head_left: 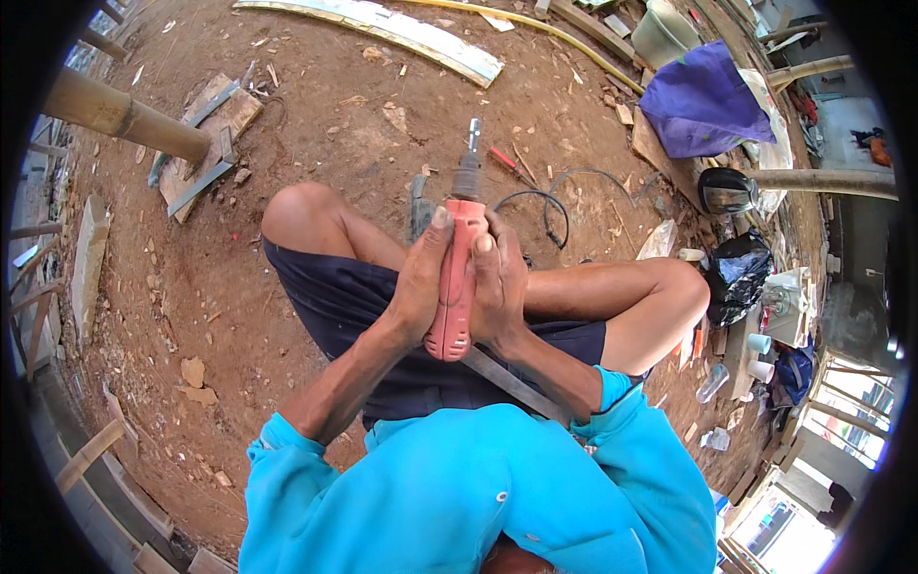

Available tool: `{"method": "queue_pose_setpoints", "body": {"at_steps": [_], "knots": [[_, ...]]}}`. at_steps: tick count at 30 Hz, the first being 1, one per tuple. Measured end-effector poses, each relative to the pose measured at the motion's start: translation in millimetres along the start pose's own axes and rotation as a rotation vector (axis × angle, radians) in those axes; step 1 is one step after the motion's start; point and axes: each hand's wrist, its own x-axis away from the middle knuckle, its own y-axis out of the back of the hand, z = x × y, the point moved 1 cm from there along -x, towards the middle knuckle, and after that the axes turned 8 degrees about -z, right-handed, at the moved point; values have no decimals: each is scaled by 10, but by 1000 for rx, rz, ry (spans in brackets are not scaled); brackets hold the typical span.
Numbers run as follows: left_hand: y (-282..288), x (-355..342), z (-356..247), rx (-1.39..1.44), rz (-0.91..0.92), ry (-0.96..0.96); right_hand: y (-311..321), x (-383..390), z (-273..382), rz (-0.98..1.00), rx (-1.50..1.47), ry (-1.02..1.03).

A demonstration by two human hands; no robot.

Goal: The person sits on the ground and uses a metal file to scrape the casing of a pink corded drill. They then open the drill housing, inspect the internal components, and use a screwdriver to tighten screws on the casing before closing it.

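A red electric drill (pixel 456 287) with a black collar and a metal tip (pixel 473 137) is held in front of my lap, tip pointing away from me. My left hand (pixel 421 277) grips its left side, thumb lying along the top. Against the right side presses my right hand (pixel 501 282), its fingers curled round the body; the undersides of both grips are hidden. Just beyond the tool, a red-handled screwdriver (pixel 504 159) lies on the dirt near a looped black cable (pixel 566 225). A flat grey strip (pixel 516 387) passes beneath my right wrist.
My bent legs flank the drill. At the left, a bamboo post (pixel 134 120) stands on a wooden board (pixel 229 120). A long pale plank (pixel 402 36) lies ahead. On the right are purple cloth (pixel 708 100), a bucket (pixel 665 36), a black plastic bag (pixel 738 277) and cups (pixel 760 356).
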Motion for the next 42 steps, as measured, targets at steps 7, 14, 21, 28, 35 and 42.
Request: {"method": "queue_pose_setpoints", "body": {"at_steps": [7,14,21,28,35,42], "knots": [[94,125,-47,57,-70,112,211,28,-93,-77,147,193],[51,-13,360,277,21,-8,-86,-224,-139,-44,234,370],[145,21,172,140,-8,30,150,-76,22,23,216,235],[346,-239,343,396,-117,148,-166,47,-109,119,223,284],[465,-236,229,525,-61,214,-258,-365,-128,170,-63,-12],[551,-78,8,706,-49,-69,916,-194,330,107,399,77]]}}
